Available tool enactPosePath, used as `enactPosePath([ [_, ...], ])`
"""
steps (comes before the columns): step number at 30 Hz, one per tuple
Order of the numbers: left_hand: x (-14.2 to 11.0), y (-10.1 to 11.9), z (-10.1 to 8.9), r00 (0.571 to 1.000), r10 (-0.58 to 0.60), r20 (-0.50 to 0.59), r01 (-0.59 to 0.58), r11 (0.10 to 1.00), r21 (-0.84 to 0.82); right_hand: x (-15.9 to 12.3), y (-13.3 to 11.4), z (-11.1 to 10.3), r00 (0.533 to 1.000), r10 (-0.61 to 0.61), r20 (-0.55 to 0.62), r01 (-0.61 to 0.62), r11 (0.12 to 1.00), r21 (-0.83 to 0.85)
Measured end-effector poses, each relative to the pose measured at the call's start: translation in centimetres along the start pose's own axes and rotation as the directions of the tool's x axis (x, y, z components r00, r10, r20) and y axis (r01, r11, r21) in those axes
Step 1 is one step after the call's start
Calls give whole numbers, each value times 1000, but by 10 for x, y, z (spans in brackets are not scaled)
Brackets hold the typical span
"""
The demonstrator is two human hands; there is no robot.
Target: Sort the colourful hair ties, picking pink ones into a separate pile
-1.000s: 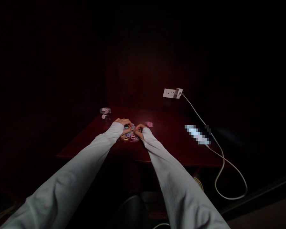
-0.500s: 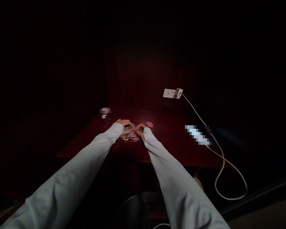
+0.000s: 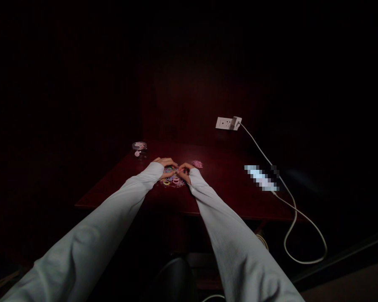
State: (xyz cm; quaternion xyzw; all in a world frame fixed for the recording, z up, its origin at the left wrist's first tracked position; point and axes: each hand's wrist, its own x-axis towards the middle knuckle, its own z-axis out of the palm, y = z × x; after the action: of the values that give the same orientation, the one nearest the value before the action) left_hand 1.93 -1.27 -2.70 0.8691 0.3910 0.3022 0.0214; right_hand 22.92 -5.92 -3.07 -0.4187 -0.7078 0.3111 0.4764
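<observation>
Colourful elastic hair ties (image 3: 175,181) lie in a loose heap on the dark red table. Over the heap, my left hand (image 3: 166,165) curves in from the left with its fingertips pinched. My right hand (image 3: 185,169) meets it from the right, thumb and fingers closed together. Both sets of fingertips almost touch above the hair ties. Whatever small thing is between them is too tiny and dim to name. A small pink pile (image 3: 197,164), perhaps also hair ties, sits just beyond my right hand.
A clear round container (image 3: 139,147) with pinkish contents stands at the table's back left. On the right lies a blurred-out bright device (image 3: 261,178). Its white cable (image 3: 291,197) runs up to a charger in the wall socket (image 3: 223,123) and loops over the table edge (image 3: 233,216).
My fingertips have come slightly closer together, the left fingers reaching a little further right. The heap, the pink pile and the container stay where they were.
</observation>
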Motion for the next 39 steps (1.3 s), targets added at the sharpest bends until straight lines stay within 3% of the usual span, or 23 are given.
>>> enactPosePath([
  [16,0,0,-4,1000,22,-8,-22,1000,18,12,15,8,998,50,-33,-51,998,-27],
  [22,0,0,-9,998,50,43,-48,998,-34,11,17,10,996,81,-32,-82,997,-11],
  [29,1,0,-1,1000,20,-22,-20,1000,6,11,17,7,999,44,-14,-45,996,-82],
  [39,-1,3,-4,1000,13,11,-12,1000,-19,12,20,7,1000,3,-9,-4,998,-64],
])
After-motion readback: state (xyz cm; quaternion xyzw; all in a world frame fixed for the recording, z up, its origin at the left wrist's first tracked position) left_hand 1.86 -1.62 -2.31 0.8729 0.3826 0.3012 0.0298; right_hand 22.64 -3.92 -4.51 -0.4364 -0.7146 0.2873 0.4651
